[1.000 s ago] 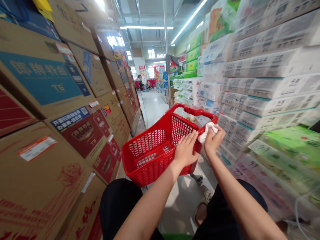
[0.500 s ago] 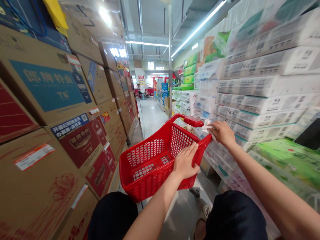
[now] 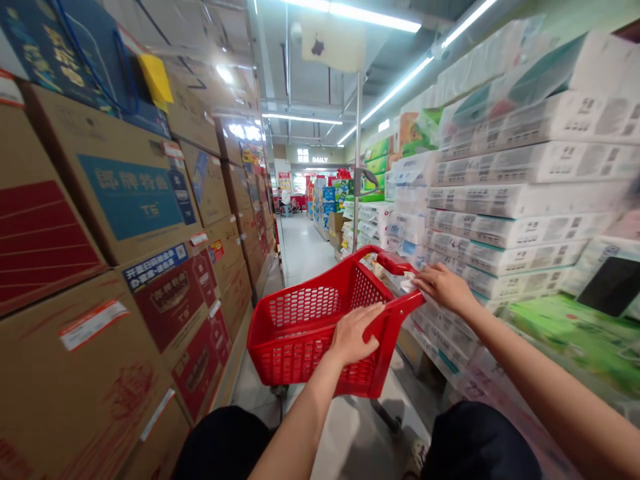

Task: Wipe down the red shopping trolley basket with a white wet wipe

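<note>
In front of me stands a red plastic shopping cart with a perforated basket and nothing visible inside it. My left hand lies on the basket's near side rim, fingers stretched out. At the cart's red handlebar, my right hand pinches a crumpled white tissue or cloth between bent fingers. The tissue touches the near end of the handlebar. Whether it is paper or fabric, I cannot tell.
Cardboard cartons are stacked along the left. White tissue packs rise on the right, with a dark phone-like slab on a green pack. A metal pole stands ahead beside the aisle floor. A person sits far off.
The view has tilted up and turned slightly left. My left hand has slid a little forward along the basket rim, away from the handle. My right hand keeps the tissue at the handlebar.
</note>
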Motion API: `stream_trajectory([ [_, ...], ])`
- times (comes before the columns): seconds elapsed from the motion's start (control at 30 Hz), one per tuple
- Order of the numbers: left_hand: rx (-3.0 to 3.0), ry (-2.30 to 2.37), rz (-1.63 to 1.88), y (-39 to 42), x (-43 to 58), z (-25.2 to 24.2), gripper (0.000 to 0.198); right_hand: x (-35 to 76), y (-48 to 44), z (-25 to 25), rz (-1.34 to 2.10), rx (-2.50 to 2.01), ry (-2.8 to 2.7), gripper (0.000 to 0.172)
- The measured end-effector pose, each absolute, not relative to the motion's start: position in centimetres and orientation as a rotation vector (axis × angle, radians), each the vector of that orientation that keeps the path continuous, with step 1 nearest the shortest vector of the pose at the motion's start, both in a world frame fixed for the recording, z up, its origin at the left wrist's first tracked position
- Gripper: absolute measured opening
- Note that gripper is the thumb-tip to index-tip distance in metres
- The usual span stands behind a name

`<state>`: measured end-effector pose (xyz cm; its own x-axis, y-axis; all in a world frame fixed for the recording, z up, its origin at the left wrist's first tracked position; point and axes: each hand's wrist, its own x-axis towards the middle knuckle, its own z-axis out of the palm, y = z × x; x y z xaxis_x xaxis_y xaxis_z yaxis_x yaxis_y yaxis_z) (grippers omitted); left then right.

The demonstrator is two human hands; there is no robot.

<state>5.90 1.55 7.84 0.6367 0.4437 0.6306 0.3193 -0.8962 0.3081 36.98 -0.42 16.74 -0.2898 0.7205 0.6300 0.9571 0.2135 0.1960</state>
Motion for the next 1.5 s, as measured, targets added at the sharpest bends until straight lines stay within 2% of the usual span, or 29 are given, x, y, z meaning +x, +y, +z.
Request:
stream_trajectory([
  [0.3, 2.675, 0.827, 1.115, 2.1, 6.5, 8.6, 0.071, 30.5, -2.9, 15.4, -0.55, -1.521, -2.12, 0.038],
  [0.47, 2.634, 0.881, 1.221, 0.6, 9.5, 9.5, 0.077, 28.5, -4.4, 16.4, -0.407, -1.294, -2.271, 0.036],
  [0.63, 2.644, 0.893, 1.19, 0.5, 7.7, 10.2, 0.058, 31.0, -4.1, 17.9, -0.138, -1.213, -2.226, 0.036],
  [0.73, 2.634, 0.911, 1.15, 0.6, 6.7, 10.9, 0.05, 31.7, -3.9, 17.7, -0.108, -1.266, -2.06, 0.039],
  [0.93, 2.649, 0.969, 1.167, -0.2, 8.4, 11.5, 0.064, 27.0, -5.1, 15.9, -0.133, -1.158, -2.066, 0.037],
  [1.13, 2.638, 0.904, 1.217, -0.2, 6.9, 11.1, 0.051, 27.2, -5.0, 16.0, -0.201, -1.057, -2.204, 0.033],
  [1.33, 2.581, 0.929, 1.078, 0.5, 4.9, 11.1, 0.066, 30.1, -3.2, 15.4, -0.262, -1.22, -1.971, 0.033],
  [1.5, 2.526, 0.953, 1.124, 0.4, 5.3, 12.3, 0.076, 25.6, -4.4, 14.8, -0.225, -1.108, -2.077, 0.034],
])
